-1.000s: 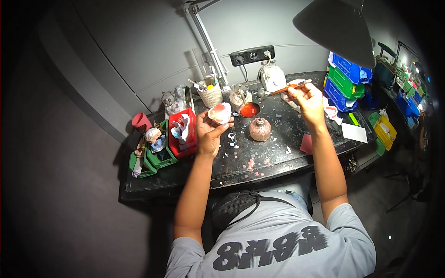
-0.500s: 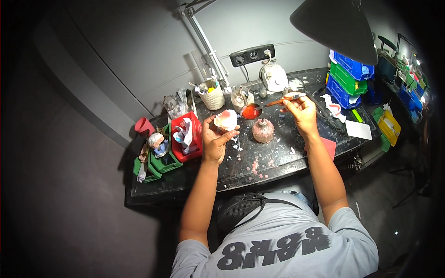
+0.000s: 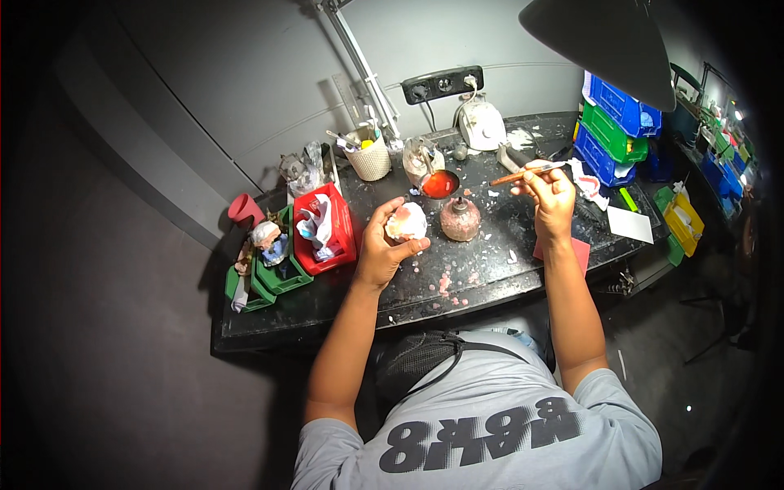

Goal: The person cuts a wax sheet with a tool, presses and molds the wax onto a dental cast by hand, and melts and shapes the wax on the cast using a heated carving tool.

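My left hand [image 3: 382, 251] is closed around a white dental model [image 3: 408, 224] with a pinkish patch on it. In my right hand [image 3: 551, 202] I pinch a slim brown-handled spatula [image 3: 531, 173], which points left. Its tip is apart from the dark round pan of red wax [image 3: 440, 184] on the bench. Between my hands stands a squat, round spirit burner [image 3: 461, 220], its sides coated in pink. I cannot make out a flame on it.
On the left are a red bin [image 3: 349, 255] and green bins [image 3: 286, 283]. A cup of tools [image 3: 371, 163] and a white device [image 3: 483, 126] stand behind. Stacked bins [image 3: 604, 135] are at right, under a lamp shade [image 3: 600, 45]. A red sheet [image 3: 578, 255] lies by my right forearm.
The spatula has moved right, away from the wax pan, with my right hand. My left hand has shifted slightly, bringing the dental model closer to the burner.
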The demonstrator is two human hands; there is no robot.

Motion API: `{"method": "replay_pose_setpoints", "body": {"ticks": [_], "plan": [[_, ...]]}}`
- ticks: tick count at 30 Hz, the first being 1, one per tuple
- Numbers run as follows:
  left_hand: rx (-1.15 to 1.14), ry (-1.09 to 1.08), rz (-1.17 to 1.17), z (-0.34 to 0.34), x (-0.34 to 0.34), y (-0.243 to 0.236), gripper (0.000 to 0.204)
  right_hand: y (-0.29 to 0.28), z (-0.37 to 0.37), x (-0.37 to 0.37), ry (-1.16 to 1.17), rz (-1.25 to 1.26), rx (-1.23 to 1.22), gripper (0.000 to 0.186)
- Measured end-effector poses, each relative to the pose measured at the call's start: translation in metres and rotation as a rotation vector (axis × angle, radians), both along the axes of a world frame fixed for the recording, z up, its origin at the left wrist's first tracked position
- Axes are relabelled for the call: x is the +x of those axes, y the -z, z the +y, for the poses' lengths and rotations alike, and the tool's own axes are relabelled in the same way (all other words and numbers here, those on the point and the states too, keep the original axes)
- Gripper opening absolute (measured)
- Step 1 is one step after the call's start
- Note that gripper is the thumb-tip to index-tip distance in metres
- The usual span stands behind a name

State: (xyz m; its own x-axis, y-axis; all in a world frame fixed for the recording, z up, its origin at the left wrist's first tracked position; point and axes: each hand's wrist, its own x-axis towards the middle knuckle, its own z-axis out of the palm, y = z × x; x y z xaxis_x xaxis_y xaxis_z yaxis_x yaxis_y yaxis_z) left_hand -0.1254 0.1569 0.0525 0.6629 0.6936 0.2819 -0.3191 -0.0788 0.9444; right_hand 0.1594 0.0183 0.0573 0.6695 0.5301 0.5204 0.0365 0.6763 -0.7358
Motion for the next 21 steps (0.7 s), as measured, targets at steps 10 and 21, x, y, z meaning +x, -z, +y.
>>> {"method": "replay_pose_setpoints", "body": {"ticks": [10, 21], "plan": [[0.146, -0.003, 0.095, -0.005, 0.012, 0.017, 0.066, 0.008, -0.001, -0.006, 0.007, -0.002, -0.049, 0.018], [0.483, -0.170, 0.283, -0.010, 0.013, 0.019, 0.073, 0.010, 0.001, -0.007, 0.003, 0.005, -0.057, 0.019]]}}
